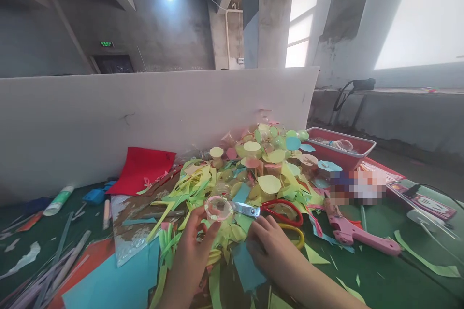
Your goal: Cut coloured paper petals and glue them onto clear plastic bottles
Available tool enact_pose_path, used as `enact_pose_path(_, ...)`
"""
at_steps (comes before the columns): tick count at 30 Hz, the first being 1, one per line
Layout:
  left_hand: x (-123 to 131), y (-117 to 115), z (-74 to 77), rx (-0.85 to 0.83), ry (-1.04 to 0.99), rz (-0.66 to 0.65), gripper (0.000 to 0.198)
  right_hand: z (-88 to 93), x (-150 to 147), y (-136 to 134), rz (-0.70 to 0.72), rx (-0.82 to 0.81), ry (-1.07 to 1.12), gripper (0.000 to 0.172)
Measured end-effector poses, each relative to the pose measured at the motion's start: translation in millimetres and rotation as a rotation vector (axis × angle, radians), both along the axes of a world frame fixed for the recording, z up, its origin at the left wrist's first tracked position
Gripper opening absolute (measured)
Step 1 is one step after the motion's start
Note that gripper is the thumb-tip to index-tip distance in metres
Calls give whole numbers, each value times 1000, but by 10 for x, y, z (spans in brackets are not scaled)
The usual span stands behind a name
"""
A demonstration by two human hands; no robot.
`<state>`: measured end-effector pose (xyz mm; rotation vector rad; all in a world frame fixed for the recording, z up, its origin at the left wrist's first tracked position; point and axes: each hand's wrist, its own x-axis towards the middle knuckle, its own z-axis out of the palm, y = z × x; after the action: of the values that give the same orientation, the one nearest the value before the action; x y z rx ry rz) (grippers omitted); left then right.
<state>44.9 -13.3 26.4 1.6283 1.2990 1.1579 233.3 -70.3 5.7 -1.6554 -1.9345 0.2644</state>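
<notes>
My left hand [197,234] grips a small clear plastic cup [218,209] between thumb and fingers, its round rim facing up toward me. To its right, my right hand [270,246] is closed, knuckles up, and whatever its fingers may hold is hidden. A piece of blue paper [248,266] shows just beside and below those fingers. Red-handled scissors [286,212] lie just beyond the right hand, their metal blades pointing toward the cup. Yellow scissor handles [295,236] stick out beside the wrist. Under both hands spreads a heap of green and yellow paper strips [195,181].
Behind the hands, clear cups with coloured paper discs [268,184] are piled up. A pink glue gun [362,239] lies right, near a red bin [337,152]. Blue sheets [116,275], a red sheet [141,169] and a glue stick [59,201] lie left. A white partition [145,120] stands behind.
</notes>
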Motion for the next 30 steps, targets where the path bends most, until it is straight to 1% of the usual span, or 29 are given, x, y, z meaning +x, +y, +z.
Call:
enact_pose_path(2, 19, -16, 7, 10, -26, -25, 47, 46, 20, 18, -13, 17, 203, 12)
enact_pose_path(5, 66, -67, 31, 6, -71, -20, 48, 99, 88, 67, -90, -3, 463, 7)
enact_pose_path(9, 166, -187, 47, -19, -73, -19, 53, 131, 178, 126, -171, -4, 642, 19)
enact_pose_path(13, 257, -322, 35, -13, 29, -8, 54, 149, 194, 152, -154, -15, 790, 28)
enact_pose_path(17, 303, -391, 30, 85, 135, -22, 48, 136, 182, 177, -114, -11, 868, 34)
enact_pose_path(21, 323, -381, -7, 168, 180, -31, 40, 123, 169, 181, -103, 45, 888, 36)
enact_pose_path(26, 335, -333, -115, 102, 180, -28, 38, 185, 111, 106, -71, 73, 909, 37)
enact_pose_path(30, 340, -325, -161, 50, 176, -52, 36, 220, 37, 32, 4, 54, 966, 36)
